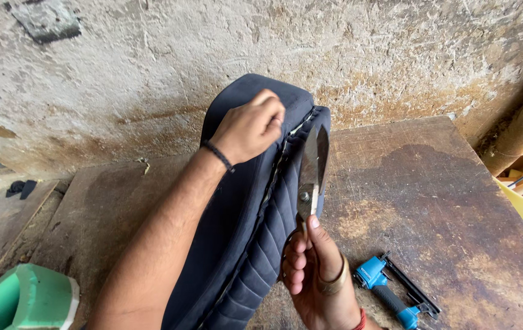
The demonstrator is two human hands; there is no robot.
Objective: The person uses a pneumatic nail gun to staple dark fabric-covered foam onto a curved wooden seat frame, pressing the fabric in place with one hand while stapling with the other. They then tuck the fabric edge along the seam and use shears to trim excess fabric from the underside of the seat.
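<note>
Left hand (250, 127) clenching far edge of dark seat cushion (243, 244), keeping it upright on desk (432, 201). Right hand (316, 272) grasping scissors (311, 168), blades against seam. Blue stapler (396, 293) lying near right.

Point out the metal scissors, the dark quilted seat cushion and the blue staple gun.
Metal scissors (311, 168), head view, on the blades.
Dark quilted seat cushion (261, 244), head view, on the stitched side.
Blue staple gun (373, 273), head view, on its blue body.

Quilted matt cloth seat cover (255, 244), shiny metal scissors (311, 171), rough worn wooden table (432, 201)
</note>
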